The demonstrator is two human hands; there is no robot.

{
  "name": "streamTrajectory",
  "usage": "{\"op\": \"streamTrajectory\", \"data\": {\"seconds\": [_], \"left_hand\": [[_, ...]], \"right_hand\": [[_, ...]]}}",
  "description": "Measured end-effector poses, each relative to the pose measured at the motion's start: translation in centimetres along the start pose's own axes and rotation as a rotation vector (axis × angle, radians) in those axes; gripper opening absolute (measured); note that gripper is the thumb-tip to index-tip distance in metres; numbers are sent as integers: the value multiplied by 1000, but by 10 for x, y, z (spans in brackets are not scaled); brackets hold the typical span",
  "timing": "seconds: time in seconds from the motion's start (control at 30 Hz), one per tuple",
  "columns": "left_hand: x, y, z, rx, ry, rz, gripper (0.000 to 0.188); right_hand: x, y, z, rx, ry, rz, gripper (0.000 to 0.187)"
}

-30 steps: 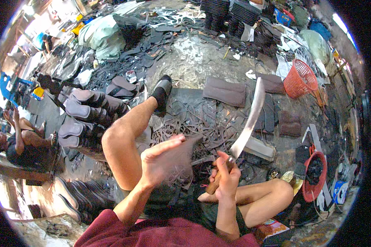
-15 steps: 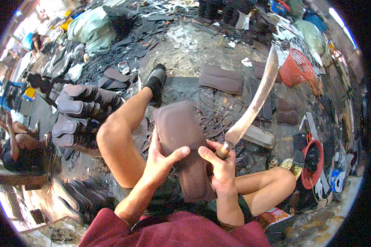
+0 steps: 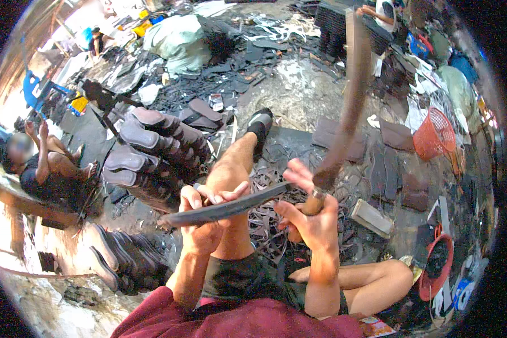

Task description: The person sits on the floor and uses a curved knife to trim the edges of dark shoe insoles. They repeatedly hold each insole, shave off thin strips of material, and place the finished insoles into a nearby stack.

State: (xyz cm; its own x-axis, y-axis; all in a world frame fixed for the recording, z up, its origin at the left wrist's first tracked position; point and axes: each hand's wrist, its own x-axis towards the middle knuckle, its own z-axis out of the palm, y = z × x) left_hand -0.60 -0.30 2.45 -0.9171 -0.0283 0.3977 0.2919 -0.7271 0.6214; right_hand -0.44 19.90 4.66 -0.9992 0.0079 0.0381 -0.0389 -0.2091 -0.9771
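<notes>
My left hand (image 3: pixel 201 234) is closed on a dark shoe-sole slab (image 3: pixel 231 210), which now shows its thin, slightly curved edge. Fingers lie over its top near the left half. My right hand (image 3: pixel 321 228) grips the wooden handle of a large curved knife (image 3: pixel 352 121); its blade points up and away and is smeared by motion. Some right fingers stretch toward the slab's right end; whether they touch it I cannot tell. Below the slab, between my legs, lies a heap of thin dark offcut strips (image 3: pixel 267 228).
Stacked soles (image 3: pixel 152 135) stand to the left, with another row (image 3: pixel 124 253) nearer. Brown sheets (image 3: pixel 335 138) and a pale block (image 3: pixel 372 218) lie right of my foot. Farther right are a red basket (image 3: pixel 435 134) and a red basin (image 3: pixel 438 276). Another person (image 3: pixel 48 158) sits at left.
The slab has turned from face-on to edge-on and moved left with my left hand. My right hand has come off its lower part, and the knife blade has swung more upright. The view has shifted left.
</notes>
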Motion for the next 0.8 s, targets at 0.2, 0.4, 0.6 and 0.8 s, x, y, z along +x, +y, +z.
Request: {"op": "streamTrajectory", "data": {"seconds": [0.2, 0.4, 0.6, 0.8], "left_hand": [[2, 38, -27, 143, 14, -51, 50], [1, 88, 11, 1344, 390, 894, 95], [22, 87, 47, 2163, -443, 266, 52], [31, 80, 25, 2010, -439, 286, 29]], "right_hand": [[23, 12, 8, -56, -219, -180, 33], [32, 8, 35, -226, -200, -291, 29], [22, -18, 47, -236, -201, -25, 22], [27, -3, 52, -377, -194, -351, 20]]}}
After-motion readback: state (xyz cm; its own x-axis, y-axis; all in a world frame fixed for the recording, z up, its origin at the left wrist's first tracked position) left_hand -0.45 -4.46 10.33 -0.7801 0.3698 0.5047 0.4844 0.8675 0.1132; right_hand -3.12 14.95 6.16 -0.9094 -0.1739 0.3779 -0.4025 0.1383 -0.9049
